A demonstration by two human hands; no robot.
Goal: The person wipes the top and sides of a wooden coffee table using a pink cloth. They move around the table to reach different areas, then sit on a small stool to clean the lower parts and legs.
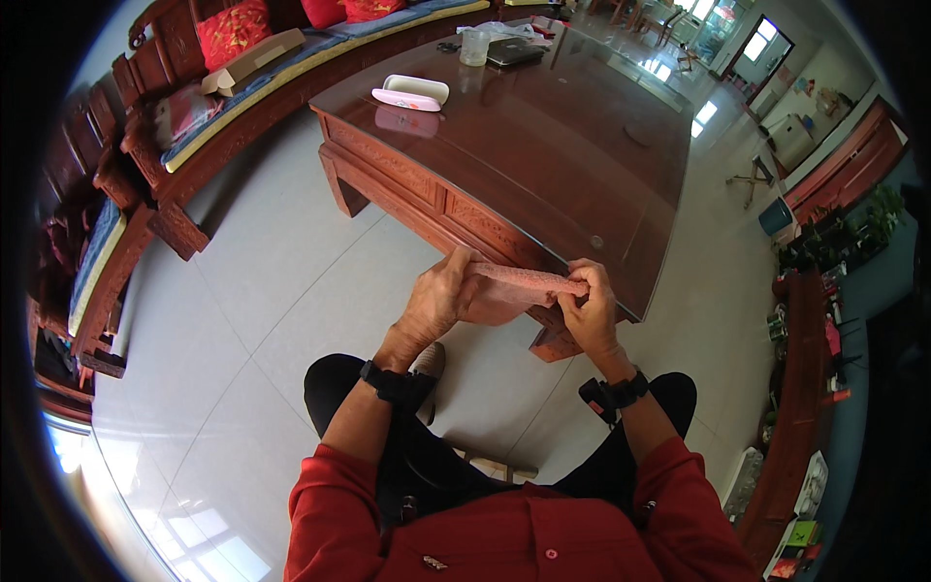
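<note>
A pink cloth [502, 297], folded over on itself, is stretched between my two hands. My left hand [436, 295] grips its left end. At the other end, the fingers and thumb of my right hand [589, 305] pinch a corner. The cloth is held in the air at the near edge of a dark wooden table with a glass top [538, 160]. On that table a pink eyeglass case [411, 93] lies with its lid raised. Both my wrists wear black straps.
A clear plastic cup [475, 48] and a black wallet-like item [515, 52] stand farther back on the table. To the left runs a carved wooden sofa with red cushions [233, 33] and a cardboard box [254, 62]. At right are a long wooden cabinet [800, 364] and potted plants [851, 222].
</note>
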